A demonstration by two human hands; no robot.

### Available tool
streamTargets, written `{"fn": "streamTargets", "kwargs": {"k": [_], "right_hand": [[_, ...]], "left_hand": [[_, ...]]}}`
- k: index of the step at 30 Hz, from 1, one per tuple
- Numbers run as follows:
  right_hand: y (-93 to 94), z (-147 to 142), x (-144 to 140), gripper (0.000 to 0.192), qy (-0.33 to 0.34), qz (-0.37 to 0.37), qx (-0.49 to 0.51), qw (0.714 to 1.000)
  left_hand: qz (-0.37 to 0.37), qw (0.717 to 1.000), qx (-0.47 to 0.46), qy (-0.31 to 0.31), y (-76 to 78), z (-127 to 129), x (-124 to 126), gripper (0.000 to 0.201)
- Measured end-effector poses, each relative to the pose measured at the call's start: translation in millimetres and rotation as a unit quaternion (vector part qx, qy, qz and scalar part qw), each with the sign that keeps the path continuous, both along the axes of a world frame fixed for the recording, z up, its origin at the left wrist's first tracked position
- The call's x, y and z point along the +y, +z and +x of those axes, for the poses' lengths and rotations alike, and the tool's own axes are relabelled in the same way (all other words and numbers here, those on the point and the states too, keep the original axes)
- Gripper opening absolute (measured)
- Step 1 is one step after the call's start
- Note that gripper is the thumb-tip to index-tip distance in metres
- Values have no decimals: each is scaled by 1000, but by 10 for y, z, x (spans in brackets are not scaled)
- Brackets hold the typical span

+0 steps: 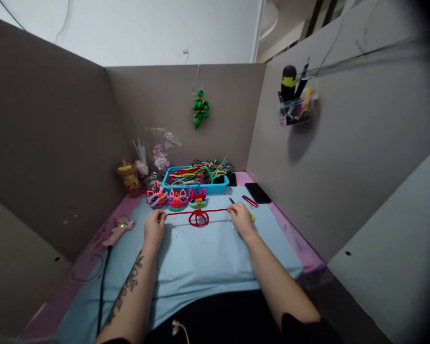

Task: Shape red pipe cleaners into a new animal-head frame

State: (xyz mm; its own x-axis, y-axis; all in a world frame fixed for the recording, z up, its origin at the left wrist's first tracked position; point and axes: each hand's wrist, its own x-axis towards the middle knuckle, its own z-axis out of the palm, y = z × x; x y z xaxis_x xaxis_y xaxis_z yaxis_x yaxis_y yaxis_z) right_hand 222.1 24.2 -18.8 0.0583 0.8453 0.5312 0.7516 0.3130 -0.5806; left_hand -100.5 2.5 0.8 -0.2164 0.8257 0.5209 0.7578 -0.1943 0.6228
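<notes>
The red wire thing [198, 211] is in the middle, above the blue cloth [200, 260]: a small round cage with one long arm going straight out to each side. Whether its bottom touches the cloth, I cannot tell from where I stand. The left hand [155, 228] pinches the end of one arm, the right hand [242, 220] the end of the other; the hands are well apart, at about the same height. I judge it very light, fuzzy and not slippery, easy to bend. The arms seem the better place to hold; a hard squeeze on the cage could spoil its round form.

Just behind stand three colourful animal heads [177, 199] in a row, then a blue tray [197, 189] full of fuzzy wires [208, 173]. Near the right hand lie a red cutter [250, 200] and a black phone [258, 193]; far to the left, a pink glue gun [119, 231]. Under the blue cloth shows a pink one [304, 246]. Grey panels [157, 102] close the place on three sides, and a green ornament [200, 110] hangs at the back.
</notes>
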Motion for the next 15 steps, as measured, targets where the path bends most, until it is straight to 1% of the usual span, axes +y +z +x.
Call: {"fn": "streamTargets", "kwargs": {"k": [2, 5, 7, 9, 10, 12, 15], "right_hand": [[25, -11, -18, 19, -3, -1, -29, 1000], [47, -19, -35, 19, 3, -2, -54, 999], [47, -13, -34, 19, 14, -8, -49, 999], [37, -3, -24, 19, 30, -14, -35, 999], [29, 0, -18, 18, 38, -16, -29, 999], [14, -5, -9, 17, 48, -15, -22, 998], [3, -44, -15, 16, 69, -7, -31, 997]], "left_hand": [[12, 1000, 11, 12, 12, -6, -1, 14], [15, 1000, -1, 24, 25, -19, -5, 13], [6, 999, -42, 19, 25, -22, -7, 14], [-13, 992, -127, -3, 21, -11, -6, 17], [-23, 983, -183, -20, 20, 1, -5, 19], [-38, 951, -299, -64, 22, 33, -2, 24], [-34, 882, -454, -120, 44, 68, 4, 28]]}}
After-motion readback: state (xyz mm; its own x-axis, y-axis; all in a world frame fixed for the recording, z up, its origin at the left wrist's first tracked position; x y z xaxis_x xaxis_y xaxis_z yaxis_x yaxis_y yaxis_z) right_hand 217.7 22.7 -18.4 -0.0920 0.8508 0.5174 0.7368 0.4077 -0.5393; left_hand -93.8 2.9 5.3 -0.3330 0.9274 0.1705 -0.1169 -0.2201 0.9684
